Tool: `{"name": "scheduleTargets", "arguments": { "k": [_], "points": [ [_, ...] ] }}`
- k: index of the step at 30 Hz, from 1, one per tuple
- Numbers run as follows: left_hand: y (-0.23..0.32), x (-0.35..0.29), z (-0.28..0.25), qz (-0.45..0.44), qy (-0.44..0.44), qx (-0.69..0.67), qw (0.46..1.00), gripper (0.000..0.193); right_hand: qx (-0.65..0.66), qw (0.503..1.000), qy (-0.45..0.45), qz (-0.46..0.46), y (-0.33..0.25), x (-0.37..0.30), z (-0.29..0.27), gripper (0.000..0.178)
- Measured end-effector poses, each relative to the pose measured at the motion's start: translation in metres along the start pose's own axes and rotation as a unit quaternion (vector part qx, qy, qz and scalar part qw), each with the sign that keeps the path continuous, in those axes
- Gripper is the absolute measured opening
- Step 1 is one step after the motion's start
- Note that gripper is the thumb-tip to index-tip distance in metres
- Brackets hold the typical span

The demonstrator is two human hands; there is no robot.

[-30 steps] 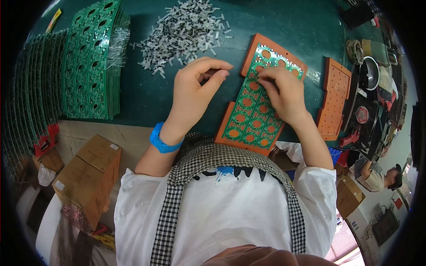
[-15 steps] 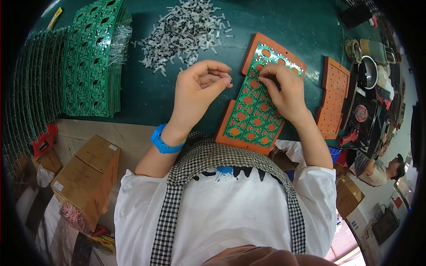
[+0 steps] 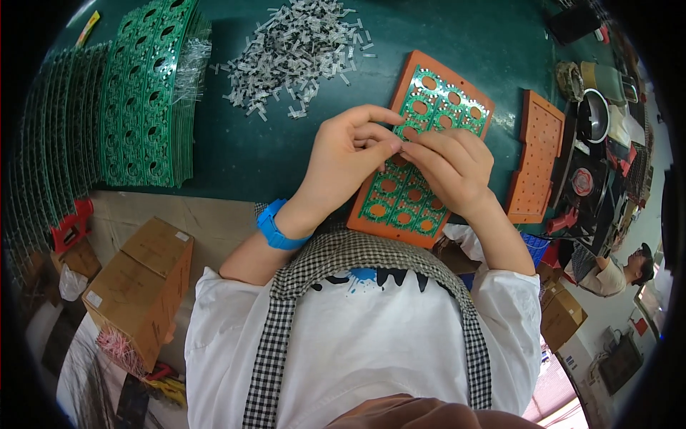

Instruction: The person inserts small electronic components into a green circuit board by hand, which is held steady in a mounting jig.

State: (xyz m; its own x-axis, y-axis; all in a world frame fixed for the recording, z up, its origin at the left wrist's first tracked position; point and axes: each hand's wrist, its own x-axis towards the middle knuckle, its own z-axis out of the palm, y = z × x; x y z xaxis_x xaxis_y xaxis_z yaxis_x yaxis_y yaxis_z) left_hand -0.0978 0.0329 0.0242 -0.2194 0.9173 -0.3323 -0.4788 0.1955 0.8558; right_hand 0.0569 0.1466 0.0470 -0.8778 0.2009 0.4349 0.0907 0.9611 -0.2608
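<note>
Single head-worn fisheye view, downward at close range over white shirt (image 3: pixel 379 336) and green table (image 3: pixel 239 154)

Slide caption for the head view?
Left hand and right hand together over a green circuit board on an orange fixture, small parts heaped beyond.

Two hands (image 3: pixel 346 154) (image 3: pixel 457 168), two orange trays (image 3: pixel 406 82) (image 3: pixel 537 154), one wristband (image 3: pixel 271 225), clear pieces (image 3: pixel 293 61) (beyond counting)

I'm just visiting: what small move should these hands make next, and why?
Perhaps part the fingertips and lower those of the right hand to the green circuit board. They meet or nearly meet the left hand's just over the board, which lies on the orange fixture. Whether the grip holds anything tiny, I can't tell.
</note>
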Motion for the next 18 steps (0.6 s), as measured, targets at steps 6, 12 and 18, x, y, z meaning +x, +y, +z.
{"name": "scheduleTargets", "arguments": {
  "k": [6, 12, 18],
  "points": [
    [0.008, 0.022, -0.023, 0.315, 0.167, 0.638, 0.682, 0.022, 0.163, 0.971, -0.058, 0.165, -0.001, -0.003, -0.003, 0.013],
    [0.014, 0.027, -0.032, 0.265, 0.192, 0.631, 0.704, 0.014, 0.144, 0.965, -0.115, 0.188, -0.005, -0.006, -0.003, 0.009],
    [0.006, 0.032, -0.034, 0.342, 0.180, 0.614, 0.688, 0.008, 0.128, 0.965, -0.115, 0.199, -0.009, -0.005, 0.001, 0.009]
  ]
}}
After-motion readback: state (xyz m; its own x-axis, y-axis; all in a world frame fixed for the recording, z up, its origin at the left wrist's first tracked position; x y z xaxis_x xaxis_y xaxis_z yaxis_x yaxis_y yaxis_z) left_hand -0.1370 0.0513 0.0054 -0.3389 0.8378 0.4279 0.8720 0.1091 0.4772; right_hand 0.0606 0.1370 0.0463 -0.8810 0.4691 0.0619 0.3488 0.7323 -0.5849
